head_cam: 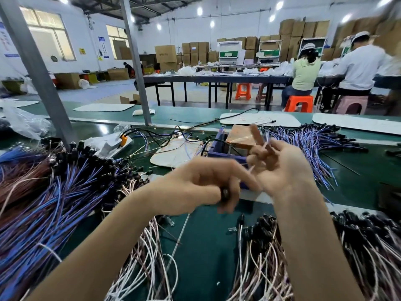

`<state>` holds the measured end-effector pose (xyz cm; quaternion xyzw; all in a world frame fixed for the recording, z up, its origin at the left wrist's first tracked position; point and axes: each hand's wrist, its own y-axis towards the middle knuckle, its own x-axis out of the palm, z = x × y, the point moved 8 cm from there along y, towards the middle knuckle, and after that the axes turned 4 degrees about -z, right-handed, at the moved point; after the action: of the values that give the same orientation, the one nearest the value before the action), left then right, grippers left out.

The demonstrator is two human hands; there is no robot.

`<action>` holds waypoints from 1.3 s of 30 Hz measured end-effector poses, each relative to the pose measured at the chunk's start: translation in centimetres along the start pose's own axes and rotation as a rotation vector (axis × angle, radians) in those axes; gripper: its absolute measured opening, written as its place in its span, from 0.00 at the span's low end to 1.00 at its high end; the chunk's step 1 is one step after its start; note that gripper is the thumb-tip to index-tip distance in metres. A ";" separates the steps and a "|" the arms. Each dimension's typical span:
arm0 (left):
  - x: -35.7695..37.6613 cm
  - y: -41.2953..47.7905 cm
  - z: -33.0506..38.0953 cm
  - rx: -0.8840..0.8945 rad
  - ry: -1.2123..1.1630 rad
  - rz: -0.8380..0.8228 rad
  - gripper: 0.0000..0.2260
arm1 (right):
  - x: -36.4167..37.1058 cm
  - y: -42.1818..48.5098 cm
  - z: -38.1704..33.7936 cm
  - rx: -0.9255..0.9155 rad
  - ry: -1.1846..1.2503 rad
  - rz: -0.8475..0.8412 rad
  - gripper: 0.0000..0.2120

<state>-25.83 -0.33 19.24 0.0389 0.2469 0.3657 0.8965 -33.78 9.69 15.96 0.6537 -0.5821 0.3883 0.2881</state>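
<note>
Green bench [206, 246]: wire heaps [54, 203] around, blue box [219, 146] behind white wire [251, 168].

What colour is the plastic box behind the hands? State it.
Blue-violet: the plastic box shows best in the head view, the only one.
</note>
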 end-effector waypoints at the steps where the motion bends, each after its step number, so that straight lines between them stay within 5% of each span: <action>1: 1.0 0.3 -0.7 -0.076 0.021 -0.112 0.21 | -0.9 0.2 -0.9 -0.044 -0.008 0.050 0.06; 6: 3.6 1.6 -2.6 -0.294 -0.034 -0.481 0.19 | -2.9 0.4 -3.5 -0.256 -0.127 0.213 0.09; 9: 0.9 4.2 -3.4 -0.323 0.128 -0.177 0.05 | -2.1 0.4 -4.0 -0.359 -0.333 0.178 0.25; 12: -2.4 6.2 -3.1 -0.284 0.321 0.349 0.08 | -1.3 0.5 -4.1 -0.451 -0.577 0.172 0.36; 15: -3.1 7.2 -2.9 -0.192 0.354 0.533 0.07 | -0.8 0.7 -4.5 -0.527 -0.724 0.153 0.39; 22: -2.9 8.5 -4.6 -0.070 0.121 0.625 0.07 | -0.6 2.0 -3.8 -0.530 -0.777 0.058 0.35; 34: -2.6 8.4 -6.5 -0.161 -0.011 0.491 0.11 | -2.5 4.0 -3.4 -0.428 -0.830 0.082 0.27; 39: -2.8 7.9 -7.6 -0.262 0.006 0.473 0.03 | -3.7 2.7 -5.5 -0.517 -0.676 0.197 0.28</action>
<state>-36.15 2.68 15.74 -0.0221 0.1841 0.5940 0.7828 -37.42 15.86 15.59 0.5920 -0.7812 0.0194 0.1971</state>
